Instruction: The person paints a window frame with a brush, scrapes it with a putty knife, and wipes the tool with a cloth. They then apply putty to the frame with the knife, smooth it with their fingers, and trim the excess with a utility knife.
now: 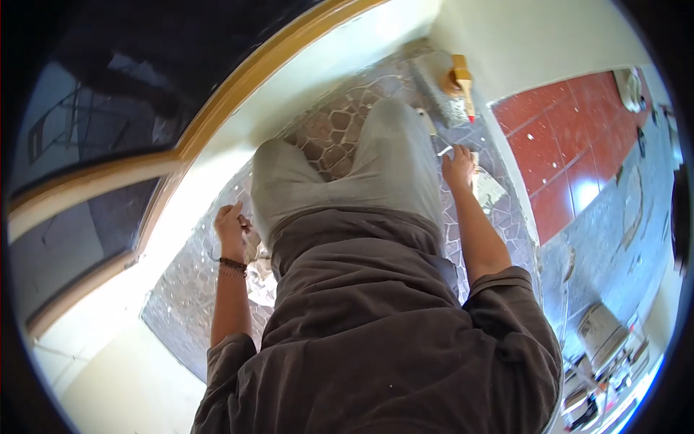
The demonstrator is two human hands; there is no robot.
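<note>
My left hand (230, 226) is beside my left knee, its fingers curled together; what they hold, if anything, is too small to tell. Dark bracelets circle that wrist. Crumpled whitish material (262, 288) lies on the floor behind this hand. At my right thigh, my right hand (457, 168) has its fingers bent around something I cannot make out. A small white strip (445, 150) shows by its fingertips, and a pale flat piece (490, 191) lies just right of it. Farther forward, a yellow-handled brush (463, 81) with a red tip rests by a grey, white-spattered tray (442, 90).
A pale wall and a wooden-framed dark window (217, 101) stand on the left. The floor is stone-patterned (181, 304). Red tiles (557, 145) lie beyond a raised edge at the right. A chair-like object (602, 334) and clutter are at the lower right.
</note>
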